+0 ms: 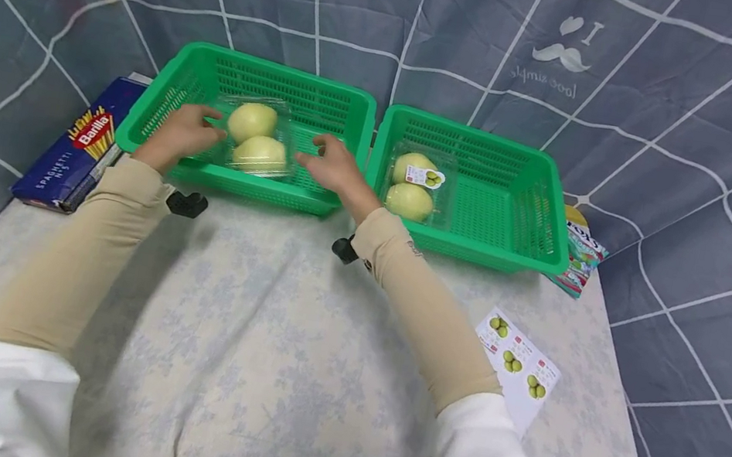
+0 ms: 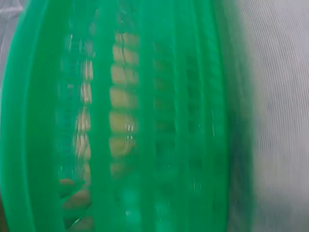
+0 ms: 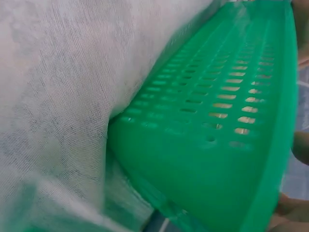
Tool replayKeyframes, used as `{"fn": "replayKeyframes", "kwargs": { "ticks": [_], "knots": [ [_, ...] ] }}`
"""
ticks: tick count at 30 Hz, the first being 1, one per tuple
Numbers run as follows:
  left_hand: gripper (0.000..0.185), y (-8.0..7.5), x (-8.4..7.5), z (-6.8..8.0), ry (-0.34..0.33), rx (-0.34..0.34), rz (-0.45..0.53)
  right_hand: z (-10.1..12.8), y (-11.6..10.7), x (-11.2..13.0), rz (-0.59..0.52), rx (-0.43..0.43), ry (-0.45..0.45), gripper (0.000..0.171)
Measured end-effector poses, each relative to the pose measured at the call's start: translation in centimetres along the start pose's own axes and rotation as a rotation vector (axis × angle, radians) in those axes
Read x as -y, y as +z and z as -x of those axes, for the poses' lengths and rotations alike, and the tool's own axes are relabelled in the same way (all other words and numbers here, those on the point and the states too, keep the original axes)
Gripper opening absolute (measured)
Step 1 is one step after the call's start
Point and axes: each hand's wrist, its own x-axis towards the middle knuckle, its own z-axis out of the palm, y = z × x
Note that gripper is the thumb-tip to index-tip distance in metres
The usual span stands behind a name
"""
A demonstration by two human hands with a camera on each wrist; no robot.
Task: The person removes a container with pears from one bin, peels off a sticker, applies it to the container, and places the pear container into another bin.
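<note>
Grey-blue cloth with a white grid of lines hangs behind and beside a table point(image 1: 266, 339) covered in pale, softly wrinkled fabric with a faint floral print. Two green plastic baskets with slotted, perforated walls stand side by side at the far edge, their rims nearly touching. Inside the left basket point(image 1: 328, 94) sits a clear, glossy plastic clamshell point(image 1: 255, 136) holding two smooth, round, pale yellow-green fruits. The left hand point(image 1: 183, 131) reaches over the near rim and touches the clamshell's left side, fingers gently curved against it; the right hand point(image 1: 333, 165) is at its right side, fingers loosely spread and close to the plastic, though whether they actually touch it cannot be told. Both forearms wear tan sleeves. The right basket point(image 1: 517, 203) holds a second clamshell point(image 1: 414, 182) of the same fruit, with a small label on its lid. A dark blue spaghetti box point(image 1: 78, 153) lies just left of the baskets, a colourful packet point(image 1: 579, 262) pokes out at the far right, and a white sticker sheet point(image 1: 519, 363) printed with green fruit lies near the right arm.
</note>
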Motion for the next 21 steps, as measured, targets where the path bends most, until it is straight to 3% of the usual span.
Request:
{"fn": "replayKeyframes", "kwargs": {
  "ticks": [7,13,21],
  "knots": [
    [0.065,1.6,-1.6,-0.4,0.032,0.110,0.117,-2.2,-0.4,0.1,-0.039,-0.002,0.090,0.067],
    [0.072,1.7,-1.6,-0.8,-0.020,0.086,0.231,-2.7,-0.4,0.1,-0.134,0.016,0.125,0.072],
    [0.072,1.5,-1.5,-1.6,-0.058,0.075,0.224,-2.5,0.4,0.4,-0.243,0.065,0.160,0.080]
  ]
}}
